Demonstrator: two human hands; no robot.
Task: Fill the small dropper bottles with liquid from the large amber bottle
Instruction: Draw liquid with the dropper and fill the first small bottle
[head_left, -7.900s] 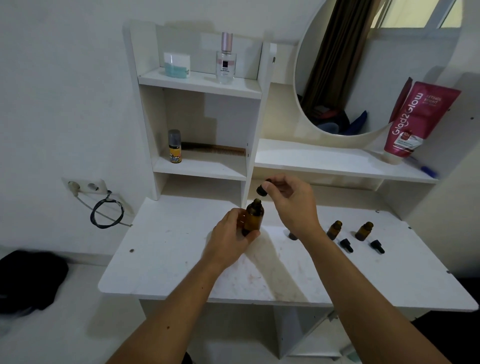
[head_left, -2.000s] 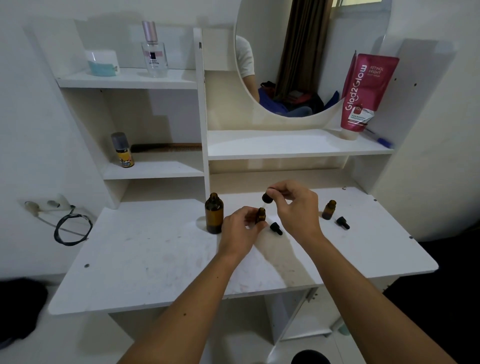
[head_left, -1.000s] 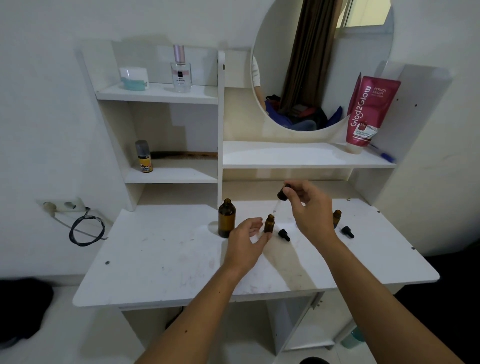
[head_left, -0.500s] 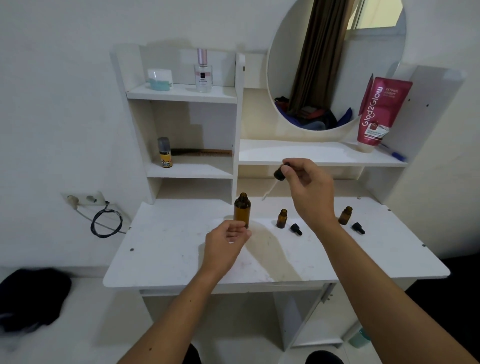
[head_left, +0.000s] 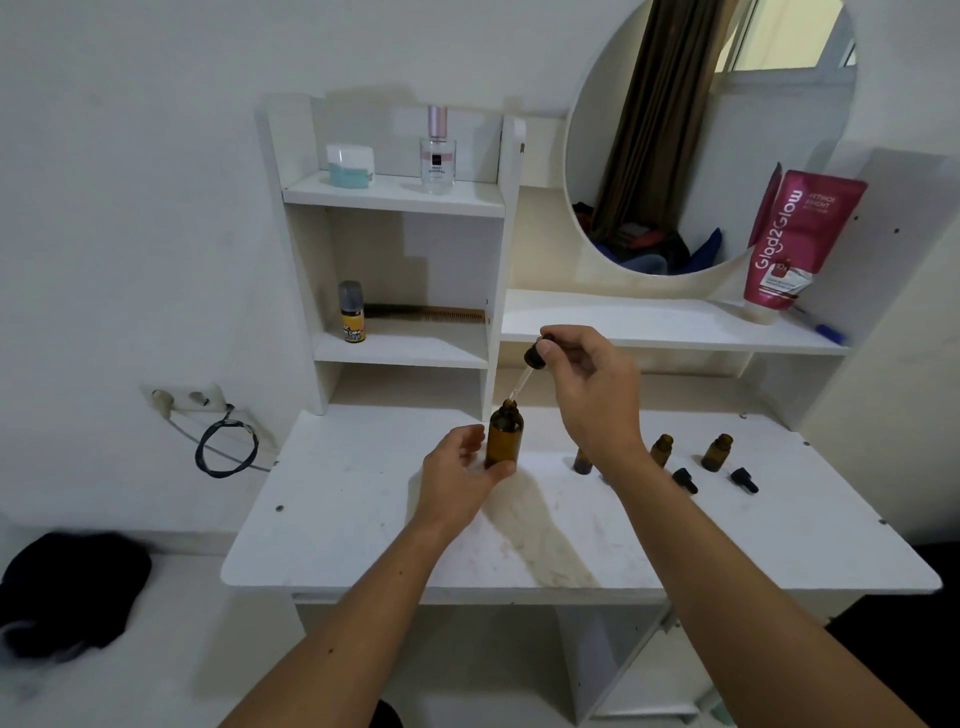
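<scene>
Seemingly, the dropper was pinched by the right hand, its tip at the mouth of the large amber bottle, which was loosely gripped by the left hand; drawing liquid was judged next.

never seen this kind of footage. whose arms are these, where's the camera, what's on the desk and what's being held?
There is no robot here: the arms belong to a person wearing one wide-angle camera on the head, looking forward and down, so you see their own hands from above.

The left hand steadies the large amber bottle, which stands open on the white desk. The right hand pinches the black bulb of a dropper, its glass tip at the bottle's mouth.

To the right on the desk stand three small dropper bottles, one half hidden behind the right wrist, with loose black dropper caps lying in front of them.

The shelves behind hold toiletries, including a clear perfume bottle and a pink tube beside the round mirror.
</scene>
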